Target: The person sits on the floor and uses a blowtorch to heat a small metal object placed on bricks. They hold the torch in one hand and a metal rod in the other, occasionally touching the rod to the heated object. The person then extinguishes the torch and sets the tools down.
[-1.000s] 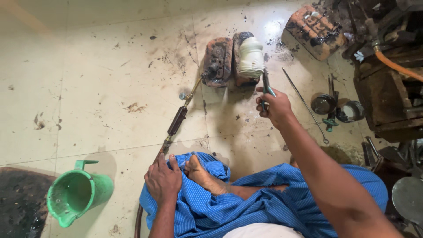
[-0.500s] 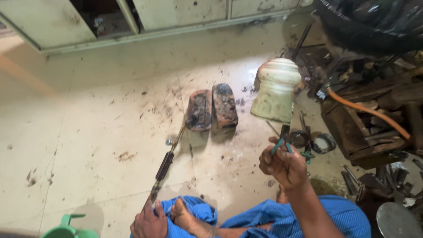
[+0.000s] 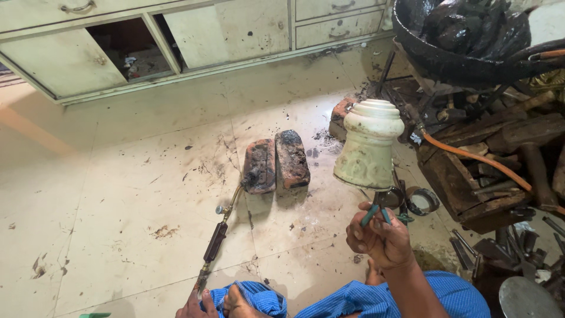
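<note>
A: Right hand (image 3: 382, 241): fingers curled tight round the green-sleeved handles of pliers (image 3: 376, 209), squeezing them together. The jaws grip the underside of a cream ribbed vessel (image 3: 368, 144), lifted clear of the floor, upright, in front of the chest.

B: Why pliers rather than bare fingers?

A: My guess is the piece is hot or dirty; the long grip keeps it off the skin.

B: The other hand?

A: Left hand (image 3: 197, 303) at the bottom edge, mostly cut off. It seems to rest on the tail end of a torch (image 3: 219, 235) lying on the tiles; the finger state I cannot tell. Torch tip points at two charred bricks (image 3: 275, 162), side by side and touching, likely a heat bed.

B: Packages, labels?

A: None legible. Cream cabinet (image 3: 176, 35) behind, one door open. Orange hose (image 3: 471, 156) right, among dark tools.
</note>
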